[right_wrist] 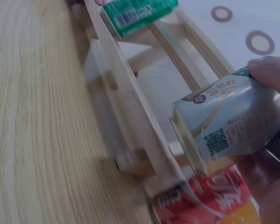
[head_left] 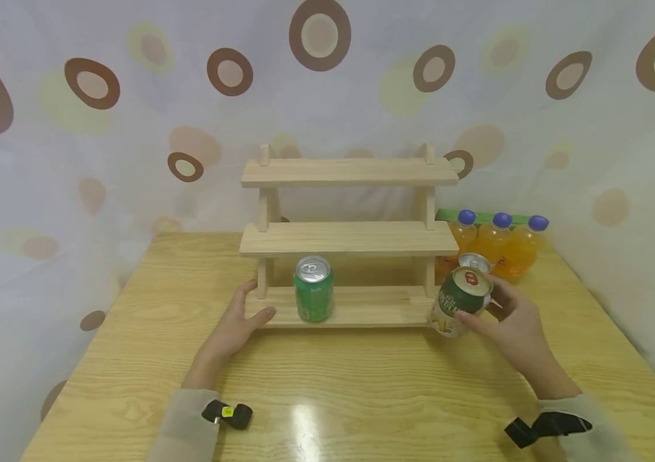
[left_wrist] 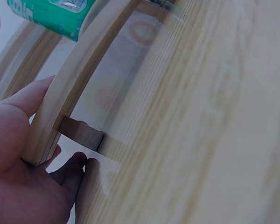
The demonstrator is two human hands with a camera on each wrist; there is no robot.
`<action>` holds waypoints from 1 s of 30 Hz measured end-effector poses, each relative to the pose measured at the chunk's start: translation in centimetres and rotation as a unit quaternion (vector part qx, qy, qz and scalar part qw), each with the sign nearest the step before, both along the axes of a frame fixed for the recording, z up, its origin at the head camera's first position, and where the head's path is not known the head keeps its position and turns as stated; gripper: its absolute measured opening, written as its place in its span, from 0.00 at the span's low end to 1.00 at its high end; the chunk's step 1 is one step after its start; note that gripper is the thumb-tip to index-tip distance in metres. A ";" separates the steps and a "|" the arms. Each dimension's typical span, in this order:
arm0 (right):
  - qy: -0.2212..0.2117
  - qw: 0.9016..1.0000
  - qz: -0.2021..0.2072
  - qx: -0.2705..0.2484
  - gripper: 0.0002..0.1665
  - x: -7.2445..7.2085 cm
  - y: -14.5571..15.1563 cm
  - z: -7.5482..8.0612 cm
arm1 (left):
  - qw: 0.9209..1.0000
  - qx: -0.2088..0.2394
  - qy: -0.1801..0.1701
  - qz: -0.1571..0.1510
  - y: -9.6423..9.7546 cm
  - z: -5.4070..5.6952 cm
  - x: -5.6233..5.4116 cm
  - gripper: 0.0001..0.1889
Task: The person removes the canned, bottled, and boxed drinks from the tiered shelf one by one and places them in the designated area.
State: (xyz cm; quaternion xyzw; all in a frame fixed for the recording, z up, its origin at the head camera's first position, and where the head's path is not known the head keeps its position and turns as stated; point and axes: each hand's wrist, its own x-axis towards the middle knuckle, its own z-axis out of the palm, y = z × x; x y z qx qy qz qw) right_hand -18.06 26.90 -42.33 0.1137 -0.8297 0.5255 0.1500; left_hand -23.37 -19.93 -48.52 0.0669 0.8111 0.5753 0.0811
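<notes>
A three-tier wooden shelf (head_left: pixel 350 239) stands on the table. My left hand (head_left: pixel 236 326) grips the left end of its lowest board (left_wrist: pixel 51 119), thumb on one side and fingers around the other. A green soda can (head_left: pixel 314 295) stands upright on that board, left of its middle. My right hand (head_left: pixel 517 328) holds a dark green and cream can (head_left: pixel 456 300), slightly tilted, beside the right end of the lowest board. In the right wrist view, the held can (right_wrist: pixel 228 119) is off the table, its base near the board's end.
A red can (right_wrist: pixel 200 200) stands close to the shelf's right end, partly hidden in the head view. Several orange drink bottles (head_left: pixel 492 237) with blue caps stand behind it. A patterned curtain (head_left: pixel 327 109) hangs behind the wooden table (head_left: pixel 362 385).
</notes>
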 end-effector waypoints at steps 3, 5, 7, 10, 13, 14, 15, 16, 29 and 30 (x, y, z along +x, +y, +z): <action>0.002 1.000 -0.013 0.002 0.39 0.6 1.9 0.1 | 1.000 0.007 0.000 0.000 -0.1 0.0 -0.2 0.40; 0.004 1.000 -0.017 0.000 0.40 0.8 3.1 0.2 | 1.000 0.003 0.007 -0.002 -0.1 0.2 -0.1 0.40; 0.004 1.000 -0.021 -0.004 0.40 0.9 4.2 0.1 | 1.000 0.000 0.014 -0.003 -0.1 0.3 0.0 0.40; 0.005 0.999 -0.032 -0.001 0.40 0.8 5.6 -0.2 | 1.000 -0.006 0.020 -0.003 -0.1 0.3 0.0 0.40; -0.002 0.999 -0.050 0.000 0.40 0.3 6.6 -0.7 | 1.000 -0.007 0.020 -0.002 -0.1 0.0 0.1 0.41; -0.006 0.998 -0.059 0.005 0.40 0.2 6.9 -0.9 | 1.000 -0.007 0.020 -0.002 -0.1 0.0 0.1 0.41; -0.010 0.998 -0.066 0.008 0.40 0.0 7.2 -1.1 | 1.000 -0.006 0.019 -0.002 -0.1 -0.1 0.1 0.41; -0.013 0.997 -0.073 0.010 0.40 -0.2 7.4 -1.4 | 1.000 -0.007 0.019 -0.002 -0.1 -0.1 0.1 0.41; -0.037 0.993 -0.105 0.029 0.40 -4.0 9.1 -3.9 | 1.000 -0.005 0.027 -0.003 -0.2 -0.3 0.0 0.40; -0.039 0.993 -0.105 0.026 0.40 -4.1 9.2 -4.1 | 1.000 -0.005 0.027 -0.003 -0.2 -0.3 0.0 0.40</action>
